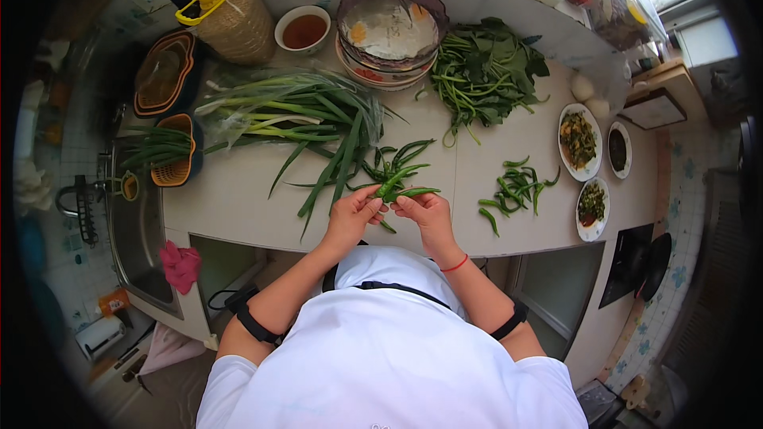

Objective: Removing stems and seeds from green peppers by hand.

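My left hand (353,214) and my right hand (427,214) are close together over the counter's near edge. The left holds a green chili pepper (390,181) between thumb and fingers. The right pinches another green pepper (417,192), which points to the right. Just beyond my hands lies a loose pile of green peppers (411,154). A second pile of peppers (517,187) is on the counter to the right. Scallions (298,113), partly under clear plastic, lie to the left, with long leaves reaching near my left hand.
Leafy greens (486,71) and stacked bowls (390,30) stand at the back, beside a bowl of brown liquid (303,31). Plates of food (578,142) are on the right. Left are plastic baskets (173,173), a grain-filled jug (235,24) and the sink (140,238).
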Demonstrator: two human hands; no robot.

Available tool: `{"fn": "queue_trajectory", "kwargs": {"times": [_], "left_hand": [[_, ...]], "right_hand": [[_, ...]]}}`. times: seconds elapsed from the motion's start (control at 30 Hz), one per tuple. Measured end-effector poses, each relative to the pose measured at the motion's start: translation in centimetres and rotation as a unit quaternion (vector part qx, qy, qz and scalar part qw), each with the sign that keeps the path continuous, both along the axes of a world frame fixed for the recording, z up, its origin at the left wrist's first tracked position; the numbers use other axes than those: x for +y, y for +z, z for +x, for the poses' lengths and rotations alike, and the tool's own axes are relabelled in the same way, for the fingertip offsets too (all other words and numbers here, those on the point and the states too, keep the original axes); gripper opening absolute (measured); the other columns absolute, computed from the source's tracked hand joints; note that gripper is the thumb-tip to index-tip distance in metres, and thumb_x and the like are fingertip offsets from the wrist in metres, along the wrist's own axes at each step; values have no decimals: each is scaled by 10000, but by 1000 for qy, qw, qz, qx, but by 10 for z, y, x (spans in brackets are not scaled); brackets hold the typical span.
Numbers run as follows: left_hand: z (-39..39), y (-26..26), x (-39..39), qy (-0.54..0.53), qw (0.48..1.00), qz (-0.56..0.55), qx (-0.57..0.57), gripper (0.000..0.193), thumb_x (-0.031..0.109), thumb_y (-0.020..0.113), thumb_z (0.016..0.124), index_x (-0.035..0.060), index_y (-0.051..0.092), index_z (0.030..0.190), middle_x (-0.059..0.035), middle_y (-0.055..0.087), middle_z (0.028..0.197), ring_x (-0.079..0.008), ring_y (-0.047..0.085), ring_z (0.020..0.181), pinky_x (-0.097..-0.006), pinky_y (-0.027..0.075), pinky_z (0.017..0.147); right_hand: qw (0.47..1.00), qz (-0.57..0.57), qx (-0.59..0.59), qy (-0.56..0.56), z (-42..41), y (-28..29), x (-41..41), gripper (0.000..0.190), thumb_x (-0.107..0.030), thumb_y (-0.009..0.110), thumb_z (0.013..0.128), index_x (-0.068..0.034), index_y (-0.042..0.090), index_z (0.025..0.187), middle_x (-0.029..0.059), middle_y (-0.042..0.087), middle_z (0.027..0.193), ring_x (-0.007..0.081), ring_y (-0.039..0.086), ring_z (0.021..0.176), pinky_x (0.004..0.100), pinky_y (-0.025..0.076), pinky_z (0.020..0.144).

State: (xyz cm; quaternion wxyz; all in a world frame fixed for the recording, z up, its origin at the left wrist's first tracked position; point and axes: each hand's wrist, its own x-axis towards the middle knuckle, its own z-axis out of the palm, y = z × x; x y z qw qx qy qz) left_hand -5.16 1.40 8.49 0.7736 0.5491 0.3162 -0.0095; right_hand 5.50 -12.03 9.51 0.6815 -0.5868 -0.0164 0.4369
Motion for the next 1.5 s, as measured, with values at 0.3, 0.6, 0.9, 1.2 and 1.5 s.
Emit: {"fn": "queue_trajectory", "kwargs": {"times": [0.3,0.6,0.9,1.2,1.5], "left_hand": [[-6,1,8,-88,990,-86,66,192,200,548,929,37,595,1018,23,561,759,-56,494,655,-204,433,637],[-12,37,-12,-82,958,269,59,170,169,577,892,0,595,905,-97,567,628,-167,532,554,-312,425,531],[-24,71,-13,-59,964,258,-14,89,65,608,850,-17,575,838,-97,546,623,-153,498,549,-297,408,527],[-30,77,-10,-40,998,23,-38,91,77,608,862,-11,598,841,-2,575,689,-65,513,609,-225,440,570],[-26,91,-2,-46,999,-6,-5,192,169,587,907,-10,632,961,-14,609,747,-50,546,662,-209,473,622]], "right_hand": [[993,-70,-27,90,7,4,-9,218,-174,675,838,5,622,951,77,657,865,168,645,810,274,521,727],[622,-147,-742,205,1,42,-5,266,-224,679,769,-50,597,953,58,600,896,251,564,882,370,431,837],[793,-27,-559,239,-6,64,-5,122,-133,620,808,-51,613,898,80,591,837,286,561,761,371,462,664],[811,-10,-511,283,-8,78,-6,114,-112,593,835,-35,595,920,96,585,819,292,555,749,375,456,657],[745,-68,-620,235,-7,74,-5,190,-208,636,810,-50,588,903,74,543,708,235,549,679,335,452,589]]}}
